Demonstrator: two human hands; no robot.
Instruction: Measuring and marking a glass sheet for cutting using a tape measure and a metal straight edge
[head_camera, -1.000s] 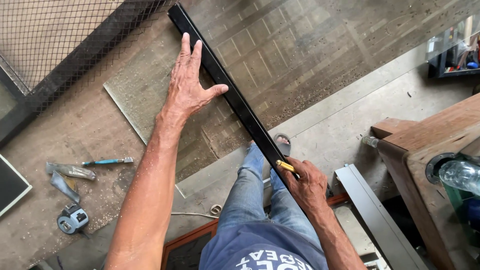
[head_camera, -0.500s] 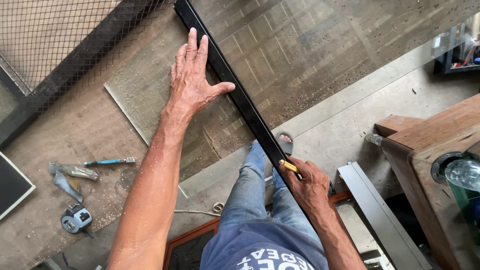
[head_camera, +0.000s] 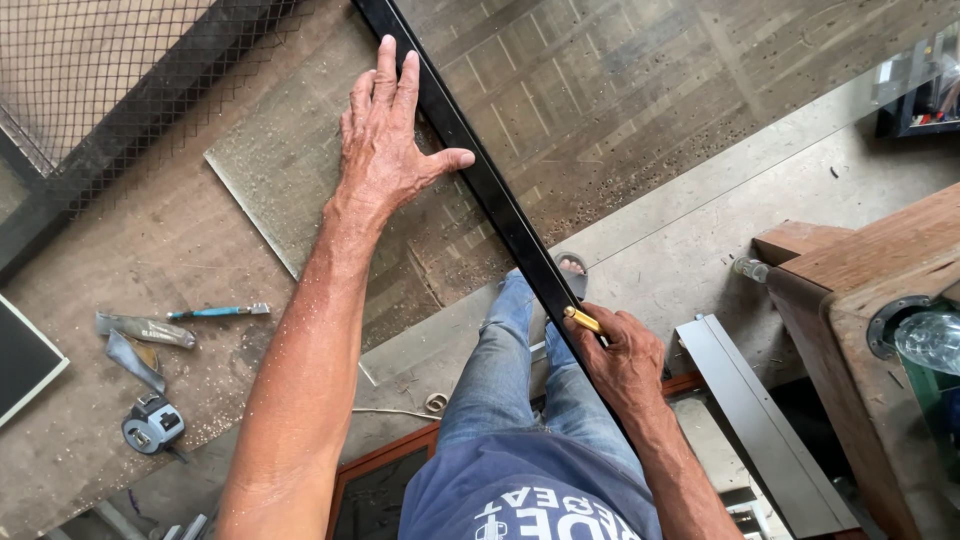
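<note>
Glass sheet (head_camera: 620, 110) fills most of frame, transparent, wooden boards and the person's jeans visible through it. Black straightedge bar (head_camera: 478, 170) lies on the glass, running diagonally from top centre down to lower centre. Dark mesh panel (head_camera: 90, 90) upper left. Wooden table (head_camera: 850, 270) at right edge, grey metal channel (head_camera: 745, 400) beside it lower right. Smaller glass offcut (head_camera: 270, 170) left of the bar. Left hand (head_camera: 385, 140) flat and open, fingers spread, pressed on the glass with thumb touching the bar, grasping nothing. Right hand (head_camera: 625, 355) clenched around brass-tipped glass cutter (head_camera: 583, 320), tip against the bar's lower end. Tape measure (head_camera: 152, 425) lower left, blue-handled tool (head_camera: 215, 312) and metal scraps (head_camera: 140, 340) near it on the floor.
</note>
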